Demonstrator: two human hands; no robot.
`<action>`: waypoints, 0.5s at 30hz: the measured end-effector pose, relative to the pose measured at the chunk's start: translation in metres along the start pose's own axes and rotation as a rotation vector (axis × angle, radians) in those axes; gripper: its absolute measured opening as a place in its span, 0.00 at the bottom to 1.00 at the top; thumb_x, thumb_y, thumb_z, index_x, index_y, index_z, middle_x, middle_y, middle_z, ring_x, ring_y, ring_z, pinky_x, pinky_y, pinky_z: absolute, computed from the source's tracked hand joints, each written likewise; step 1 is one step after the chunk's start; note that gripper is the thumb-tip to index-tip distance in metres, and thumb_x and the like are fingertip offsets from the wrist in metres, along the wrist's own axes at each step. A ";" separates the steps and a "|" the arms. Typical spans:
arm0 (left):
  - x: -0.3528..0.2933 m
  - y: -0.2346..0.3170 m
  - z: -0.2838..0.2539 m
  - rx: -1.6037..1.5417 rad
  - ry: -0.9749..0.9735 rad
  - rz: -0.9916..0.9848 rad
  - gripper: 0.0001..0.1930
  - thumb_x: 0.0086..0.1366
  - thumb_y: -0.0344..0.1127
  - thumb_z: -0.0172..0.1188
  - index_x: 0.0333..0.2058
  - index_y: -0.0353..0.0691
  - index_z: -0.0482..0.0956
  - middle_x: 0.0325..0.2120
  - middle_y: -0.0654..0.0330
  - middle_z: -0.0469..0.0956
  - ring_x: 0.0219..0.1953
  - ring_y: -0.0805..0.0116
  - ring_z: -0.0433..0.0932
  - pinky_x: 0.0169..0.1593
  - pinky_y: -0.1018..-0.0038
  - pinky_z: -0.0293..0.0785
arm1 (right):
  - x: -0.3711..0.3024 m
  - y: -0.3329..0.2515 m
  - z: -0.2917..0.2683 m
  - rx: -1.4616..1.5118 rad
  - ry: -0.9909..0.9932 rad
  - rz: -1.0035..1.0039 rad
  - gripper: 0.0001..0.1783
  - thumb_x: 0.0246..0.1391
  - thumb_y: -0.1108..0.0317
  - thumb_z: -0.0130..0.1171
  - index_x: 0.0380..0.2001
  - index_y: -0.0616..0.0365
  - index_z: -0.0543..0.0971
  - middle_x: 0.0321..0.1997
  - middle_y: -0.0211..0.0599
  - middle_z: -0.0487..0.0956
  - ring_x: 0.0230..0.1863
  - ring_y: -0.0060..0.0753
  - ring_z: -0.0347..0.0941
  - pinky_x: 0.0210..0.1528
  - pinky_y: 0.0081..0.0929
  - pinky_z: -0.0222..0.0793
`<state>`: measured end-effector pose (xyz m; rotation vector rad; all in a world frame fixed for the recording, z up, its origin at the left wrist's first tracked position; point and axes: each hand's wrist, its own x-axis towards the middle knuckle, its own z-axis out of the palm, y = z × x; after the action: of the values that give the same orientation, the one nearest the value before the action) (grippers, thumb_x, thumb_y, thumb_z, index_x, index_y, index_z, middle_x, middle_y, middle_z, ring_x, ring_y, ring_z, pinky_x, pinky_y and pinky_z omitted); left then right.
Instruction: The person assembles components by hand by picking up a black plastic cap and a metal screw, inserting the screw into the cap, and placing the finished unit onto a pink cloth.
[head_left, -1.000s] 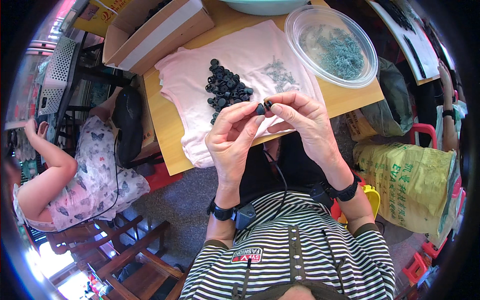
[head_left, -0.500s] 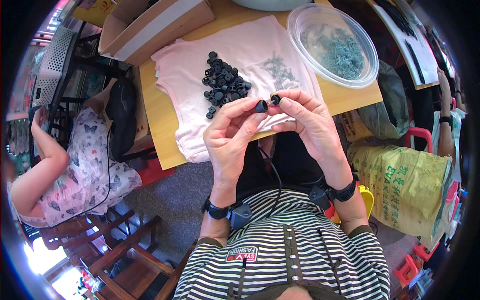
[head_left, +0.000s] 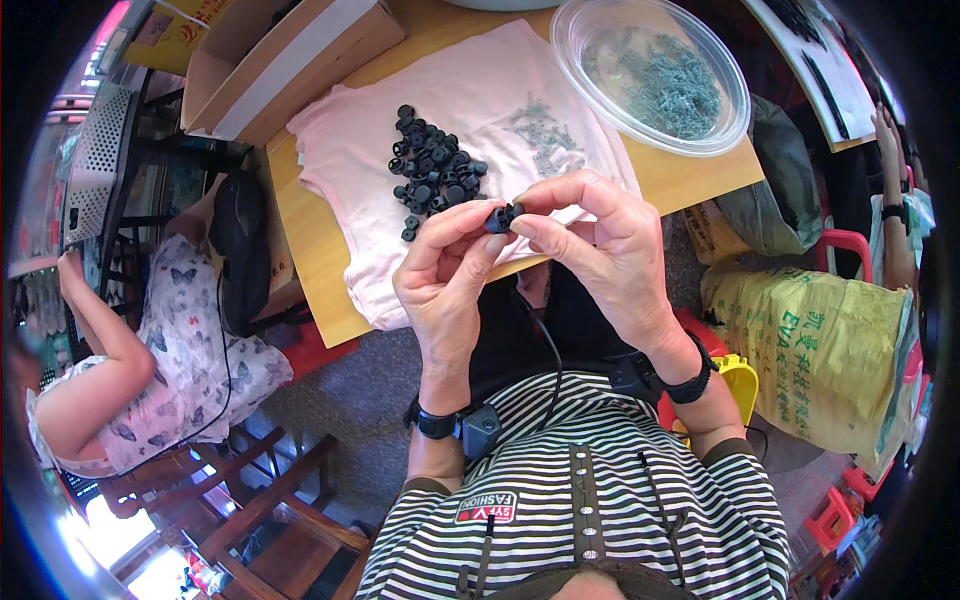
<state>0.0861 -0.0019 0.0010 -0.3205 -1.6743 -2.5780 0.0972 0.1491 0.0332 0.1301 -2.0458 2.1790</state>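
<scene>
Above the table's near edge, my left hand [head_left: 445,262] pinches a small black cup-shaped plastic part [head_left: 497,221] between thumb and fingers. My right hand [head_left: 605,245] pinches a smaller black plastic piece [head_left: 514,211] against it; the two touch, and fingertips hide part of both. Just beyond my left hand, a pile of similar black parts [head_left: 432,165] lies on a pale pink cloth [head_left: 340,150]. Small clear pieces [head_left: 541,130] are scattered on the cloth to its right. A round clear plastic tub [head_left: 735,125] beside the cloth holds a heap of greenish clear pieces [head_left: 680,95].
A cardboard box [head_left: 290,75] stands at the table's [head_left: 310,265] far left. Another person in a butterfly-print garment [head_left: 180,340] sits at left, near wooden chairs [head_left: 280,530]. At right are a yellow woven sack [head_left: 800,360] and another person's arm [head_left: 893,240].
The two black pieces were slightly apart and now meet. My right hand has shifted left toward my left hand. The view has shifted slightly.
</scene>
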 end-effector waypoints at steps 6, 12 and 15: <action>-0.001 -0.004 -0.002 -0.016 -0.021 0.010 0.14 0.58 0.17 0.60 0.44 0.32 0.77 0.45 0.53 0.76 0.44 0.68 0.79 0.50 0.74 0.77 | 0.000 0.008 -0.001 -0.028 0.028 -0.070 0.11 0.51 0.77 0.62 0.40 0.62 0.80 0.36 0.35 0.80 0.35 0.22 0.78 0.33 0.18 0.77; -0.001 -0.002 -0.003 -0.062 -0.008 -0.012 0.13 0.58 0.18 0.59 0.44 0.32 0.77 0.45 0.53 0.76 0.45 0.67 0.78 0.50 0.73 0.78 | 0.000 0.001 -0.002 -0.213 -0.016 -0.192 0.12 0.50 0.78 0.62 0.40 0.61 0.80 0.36 0.36 0.80 0.34 0.25 0.79 0.33 0.20 0.78; -0.001 -0.002 -0.003 -0.068 0.001 -0.028 0.13 0.59 0.18 0.59 0.43 0.32 0.77 0.44 0.53 0.76 0.45 0.67 0.78 0.50 0.72 0.78 | 0.000 -0.002 -0.004 -0.250 -0.029 -0.189 0.12 0.50 0.78 0.62 0.39 0.62 0.80 0.36 0.37 0.80 0.35 0.26 0.79 0.33 0.20 0.78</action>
<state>0.0867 -0.0034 -0.0022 -0.3012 -1.6041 -2.6592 0.0975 0.1531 0.0350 0.3129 -2.2012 1.8065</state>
